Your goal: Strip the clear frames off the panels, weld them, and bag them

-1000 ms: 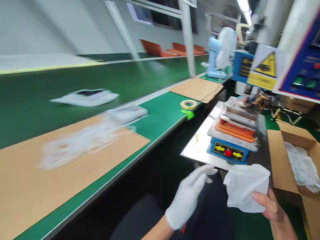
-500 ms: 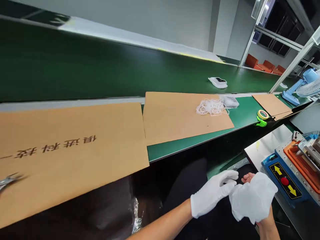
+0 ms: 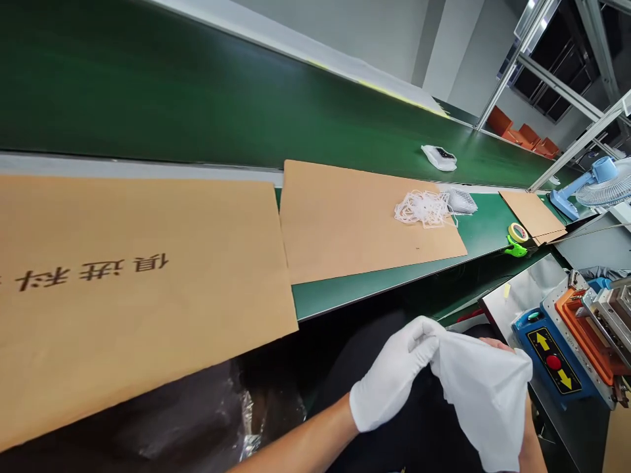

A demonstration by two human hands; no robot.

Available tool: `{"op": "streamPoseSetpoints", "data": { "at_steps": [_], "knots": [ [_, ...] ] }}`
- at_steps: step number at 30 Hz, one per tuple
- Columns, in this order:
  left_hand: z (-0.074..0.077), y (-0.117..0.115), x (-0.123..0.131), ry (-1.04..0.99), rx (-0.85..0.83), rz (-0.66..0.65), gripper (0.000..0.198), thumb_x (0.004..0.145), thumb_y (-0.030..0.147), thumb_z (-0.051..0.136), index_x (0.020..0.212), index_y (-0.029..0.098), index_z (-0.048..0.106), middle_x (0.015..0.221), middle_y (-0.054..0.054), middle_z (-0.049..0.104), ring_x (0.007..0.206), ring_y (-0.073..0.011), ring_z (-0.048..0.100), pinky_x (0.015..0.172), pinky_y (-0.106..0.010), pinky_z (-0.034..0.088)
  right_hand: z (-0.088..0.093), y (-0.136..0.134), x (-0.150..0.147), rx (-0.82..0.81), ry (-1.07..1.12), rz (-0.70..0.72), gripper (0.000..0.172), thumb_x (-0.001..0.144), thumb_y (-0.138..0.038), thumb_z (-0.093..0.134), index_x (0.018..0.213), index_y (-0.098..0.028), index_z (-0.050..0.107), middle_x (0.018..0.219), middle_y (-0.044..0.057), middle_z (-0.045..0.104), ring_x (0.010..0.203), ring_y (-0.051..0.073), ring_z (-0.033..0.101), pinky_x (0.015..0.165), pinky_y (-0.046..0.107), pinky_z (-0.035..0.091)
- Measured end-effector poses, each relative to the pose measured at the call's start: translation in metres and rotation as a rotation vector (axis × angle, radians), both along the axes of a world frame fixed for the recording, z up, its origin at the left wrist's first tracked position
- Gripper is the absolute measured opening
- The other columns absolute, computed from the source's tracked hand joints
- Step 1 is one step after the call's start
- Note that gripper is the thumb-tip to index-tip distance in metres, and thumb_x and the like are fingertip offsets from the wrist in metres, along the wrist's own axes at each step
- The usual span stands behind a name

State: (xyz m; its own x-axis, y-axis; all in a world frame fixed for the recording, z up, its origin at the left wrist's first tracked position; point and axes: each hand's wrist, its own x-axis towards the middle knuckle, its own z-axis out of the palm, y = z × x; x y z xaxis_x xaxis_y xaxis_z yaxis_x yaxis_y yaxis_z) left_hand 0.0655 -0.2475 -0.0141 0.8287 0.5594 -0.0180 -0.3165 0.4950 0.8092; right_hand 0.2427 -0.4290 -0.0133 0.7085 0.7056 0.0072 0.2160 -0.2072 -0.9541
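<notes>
My left hand wears a white glove, and its fingers pinch the edge of a loose white glove low in the view, in front of the bench. My right hand is bare and almost wholly hidden inside or behind that white glove; only a strip of skin shows at its top. Both hands hover over my dark lap, below the green bench edge.
Brown cardboard sheets lie on the green bench. On one sits a tangle of white rings. A tape roll and a green clip lie further right. A blue and orange press stands at right, a fan behind it.
The view swung left from the press toward the bench. My left hand closed onto the white glove's edge, and my right hand disappeared behind or into the glove.
</notes>
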Motion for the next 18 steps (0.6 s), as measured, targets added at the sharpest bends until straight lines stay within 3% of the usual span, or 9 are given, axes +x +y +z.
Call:
{"op": "streamPoseSetpoints", "data": {
  "at_steps": [2,5,7,10,12,14,16,18],
  "knots": [
    [0.001,-0.003,0.001,-0.007,-0.126,-0.001,0.050,0.093,0.068,0.070,0.089,0.020,0.058,0.072,0.001,0.060,0.062,-0.0150,0.057,0.060,-0.028,0.048,-0.003,0.001,-0.009,0.018,0.244,0.006,0.054,0.087,-0.063,0.080,0.131,-0.031,0.077,0.139,0.014,0.074,0.123,0.040,0.073,0.100,0.056,0.064],
    [0.001,-0.007,0.007,0.028,-0.158,0.032,0.051,0.092,0.070,0.069,0.089,0.021,0.055,0.069,0.004,0.054,0.055,-0.0131,0.052,0.052,-0.026,0.045,-0.013,0.008,-0.019,0.036,0.516,-0.102,0.073,0.075,-0.049,0.093,0.142,-0.031,0.070,0.138,0.011,0.075,0.126,0.039,0.071,0.103,0.057,0.061],
    [0.001,-0.006,0.010,0.066,-0.064,0.058,0.049,0.093,0.068,0.069,0.089,0.020,0.056,0.071,0.004,0.054,0.057,-0.0126,0.051,0.054,-0.026,0.045,-0.016,0.012,-0.022,0.034,0.685,-0.142,0.073,0.079,-0.048,0.090,0.146,-0.029,0.067,0.135,0.011,0.077,0.127,0.039,0.070,0.104,0.057,0.059],
    [-0.002,-0.004,0.009,0.120,0.186,0.063,0.042,0.097,0.058,0.067,0.085,0.019,0.060,0.077,0.001,0.057,0.065,-0.0127,0.052,0.059,-0.026,0.046,-0.010,0.014,-0.024,0.094,0.904,-0.103,0.065,0.092,-0.061,0.075,0.147,-0.027,0.066,0.136,0.012,0.076,0.131,0.037,0.068,0.105,0.055,0.057],
    [-0.005,-0.004,0.008,0.139,0.360,0.025,0.038,0.101,0.050,0.063,0.081,0.018,0.061,0.079,0.000,0.060,0.068,-0.0132,0.053,0.062,-0.026,0.046,-0.004,0.013,-0.025,0.119,0.960,-0.085,0.064,0.095,-0.063,0.073,0.148,-0.029,0.064,0.140,0.011,0.074,0.133,0.036,0.067,0.105,0.053,0.056],
    [-0.009,-0.005,0.007,0.154,0.446,-0.015,0.034,0.102,0.045,0.063,0.080,0.018,0.064,0.080,-0.001,0.062,0.069,-0.0139,0.054,0.063,-0.026,0.046,-0.001,0.012,-0.027,0.093,0.929,-0.111,0.065,0.092,-0.054,0.082,0.150,-0.030,0.062,0.140,0.010,0.074,0.131,0.034,0.068,0.106,0.050,0.056],
    [-0.012,-0.007,0.007,0.188,0.371,0.025,0.029,0.099,0.044,0.066,0.086,0.019,0.067,0.082,-0.002,0.064,0.069,-0.0141,0.056,0.061,-0.026,0.047,-0.002,0.011,-0.028,0.048,0.888,-0.156,0.072,0.085,-0.041,0.091,0.150,-0.028,0.062,0.137,0.009,0.075,0.128,0.033,0.069,0.106,0.046,0.056],
    [-0.014,-0.007,0.008,0.243,0.220,0.158,0.026,0.095,0.045,0.072,0.092,0.019,0.069,0.087,-0.002,0.065,0.070,-0.0149,0.059,0.060,-0.026,0.050,-0.005,0.011,-0.029,0.049,0.885,-0.182,0.076,0.082,-0.036,0.093,0.150,-0.027,0.062,0.138,0.008,0.075,0.127,0.034,0.070,0.107,0.045,0.056]
  ]
}}
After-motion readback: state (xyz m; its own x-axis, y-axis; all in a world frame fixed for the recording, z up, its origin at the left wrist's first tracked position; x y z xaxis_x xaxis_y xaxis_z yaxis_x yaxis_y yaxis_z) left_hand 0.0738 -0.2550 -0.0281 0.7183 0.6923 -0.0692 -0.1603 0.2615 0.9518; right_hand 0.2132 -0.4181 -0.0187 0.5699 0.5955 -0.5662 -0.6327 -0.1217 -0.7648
